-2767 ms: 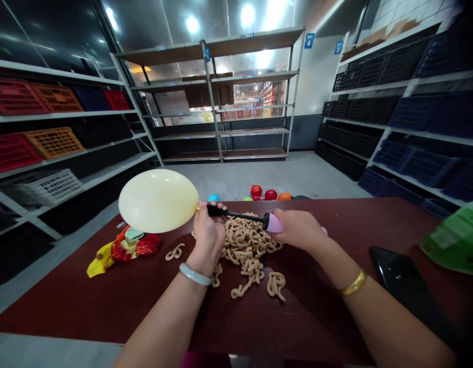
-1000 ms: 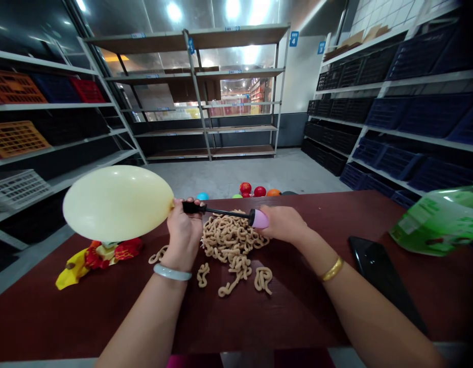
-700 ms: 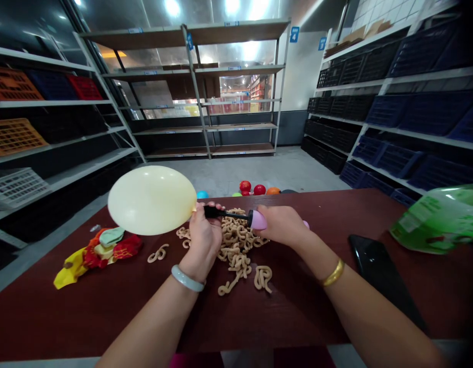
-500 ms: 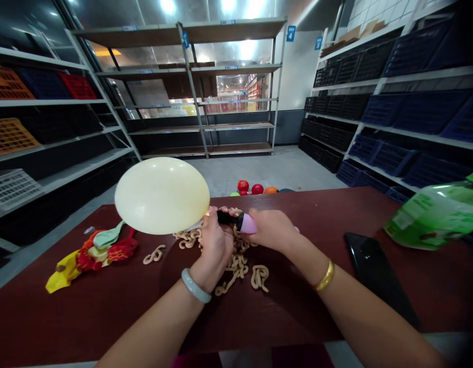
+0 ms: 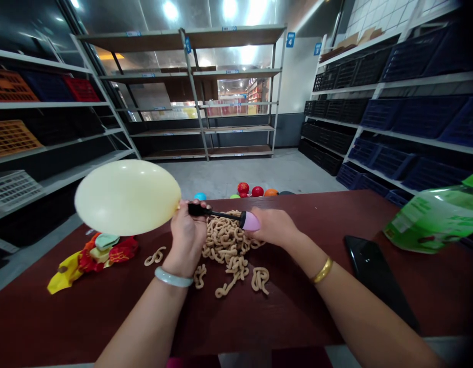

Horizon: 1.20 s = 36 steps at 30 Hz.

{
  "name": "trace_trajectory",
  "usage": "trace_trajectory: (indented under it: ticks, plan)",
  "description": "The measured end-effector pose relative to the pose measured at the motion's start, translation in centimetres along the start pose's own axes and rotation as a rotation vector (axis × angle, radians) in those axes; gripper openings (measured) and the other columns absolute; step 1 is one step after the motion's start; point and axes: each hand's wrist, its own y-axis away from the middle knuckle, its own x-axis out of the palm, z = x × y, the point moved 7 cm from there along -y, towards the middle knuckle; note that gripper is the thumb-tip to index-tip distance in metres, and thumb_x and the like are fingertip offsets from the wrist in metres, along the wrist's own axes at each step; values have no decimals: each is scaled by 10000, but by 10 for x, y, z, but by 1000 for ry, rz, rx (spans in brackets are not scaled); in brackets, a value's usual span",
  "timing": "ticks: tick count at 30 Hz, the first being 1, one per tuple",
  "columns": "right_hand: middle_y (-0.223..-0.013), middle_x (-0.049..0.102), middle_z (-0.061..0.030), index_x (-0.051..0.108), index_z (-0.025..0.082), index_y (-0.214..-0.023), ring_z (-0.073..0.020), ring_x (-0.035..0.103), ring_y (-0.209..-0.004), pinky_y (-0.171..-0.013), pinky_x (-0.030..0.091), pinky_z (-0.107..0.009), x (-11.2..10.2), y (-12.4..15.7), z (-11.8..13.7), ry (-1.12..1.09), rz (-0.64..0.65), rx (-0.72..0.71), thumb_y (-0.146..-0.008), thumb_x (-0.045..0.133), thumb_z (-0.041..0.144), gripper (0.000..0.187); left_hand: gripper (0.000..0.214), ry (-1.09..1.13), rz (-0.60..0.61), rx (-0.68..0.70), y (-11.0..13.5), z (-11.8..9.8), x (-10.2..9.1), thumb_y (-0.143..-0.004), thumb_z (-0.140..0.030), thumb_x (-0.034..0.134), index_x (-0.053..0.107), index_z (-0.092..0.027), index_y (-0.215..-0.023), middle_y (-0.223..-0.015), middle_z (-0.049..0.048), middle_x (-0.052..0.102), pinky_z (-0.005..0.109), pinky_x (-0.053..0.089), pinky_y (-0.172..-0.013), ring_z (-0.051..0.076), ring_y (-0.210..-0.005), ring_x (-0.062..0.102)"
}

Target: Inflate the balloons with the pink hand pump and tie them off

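Hand pump and balloon above a dark red-brown wooden worktop (image 5: pixel 293 319), head view; the fingers of the left hand (image 5: pixel 188 230) were closed around the black end of a slim lilac-and-black plastic hand pump (image 5: pixel 252 221), with the neck of an inflated, pale-yellow, oval rubber balloon (image 5: pixel 127 198) at that end; the balloon stretched to the left of this hand, over the worktop's far left part; the fingers of the right hand (image 5: pixel 275 226) were wrapped around the pump's lilac body, and a thin black rod showed between the two hands; below the rod lay a heap of tan, curled, rope-like strands (image 5: pixel 227 240), with several strands lying apart from it; to the left, partly behind the balloon, lay a crumpled cluster of limp yellow, red and pale-green balloons (image 5: pixel 123 251); to the right, a flat, black, glossy rectangular device (image 5: pixel 378 278) lay near a translucent green plastic container (image 5: pixel 431 222) with a green cap.
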Motion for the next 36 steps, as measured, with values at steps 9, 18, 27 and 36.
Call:
trace_trajectory:
  ticks: [9, 18, 27, 36]
  plan:
    - [-905, 727, -65, 587, 236, -1013, -247, 673, -778, -589, 326, -303, -1, -1, -15, 79, -30, -18, -798, 569, 565, 394, 175, 17, -15, 104, -13, -16, -8, -957, -237, 479, 476, -193, -787, -674, -4, 543, 307, 488, -654, 147, -619, 565]
    - [-908, 720, -63, 555, 229, -1007, -253, 683, -802, -637, 387, -310, -1, 5, 7, 56, -20, -14, -803, 583, 503, 343, 211, -1, 105, 13, 32, 43, 11, -817, -241, 701, 496, -194, -830, -750, -12, 576, 320, 503, -750, 135, -674, 589]
    - [-911, 727, -63, 573, 224, -1037, -264, 693, -817, -631, 402, -311, 0, 6, 16, -15, 8, -3, -801, 597, 499, 363, 195, -17, 85, -39, 50, 55, 20, -813, -233, 701, 512, -187, -808, -720, -7, 586, 322, 516, -741, 135, -649, 592]
    - [-906, 726, -60, 584, 236, -1023, -252, 681, -816, -607, 357, -296, 3, 1, 2, -2, 29, -9, -787, 600, 555, 397, 139, -14, 36, 21, 5, 6, 1, -901, -220, 572, 491, -183, -795, -687, -3, 562, 325, 507, -671, 151, -621, 586]
